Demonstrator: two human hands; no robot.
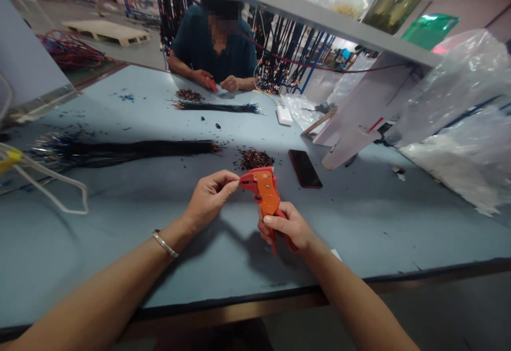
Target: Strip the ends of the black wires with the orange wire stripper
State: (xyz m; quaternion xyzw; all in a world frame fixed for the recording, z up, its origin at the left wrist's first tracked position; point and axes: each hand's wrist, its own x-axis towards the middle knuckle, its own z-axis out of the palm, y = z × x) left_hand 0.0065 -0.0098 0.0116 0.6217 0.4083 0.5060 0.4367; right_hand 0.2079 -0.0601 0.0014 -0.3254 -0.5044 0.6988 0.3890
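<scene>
My right hand [285, 226] grips the handles of a red and orange wire stripper [266, 189], held above the table with its jaws pointing left. At the mouth of the jaws, the thumb and forefinger of my left hand [211, 194] are pinched together. Whatever lies between those fingertips is too small to make out. Behind the tool is a pile of short dark and coppery wire scraps [255, 158]. A long bundle of black wires [139, 151] lies to the left, with bluish, silvery ends on its far left.
A phone [305, 168] lies right of the scraps, near a white post [355, 101]. Across the table [179, 276], a co-worker [215, 48] holds a red tool beside another wire bundle [219, 107]. A white wire frame [75, 210] stands left; clear plastic bags [459, 154] lie right.
</scene>
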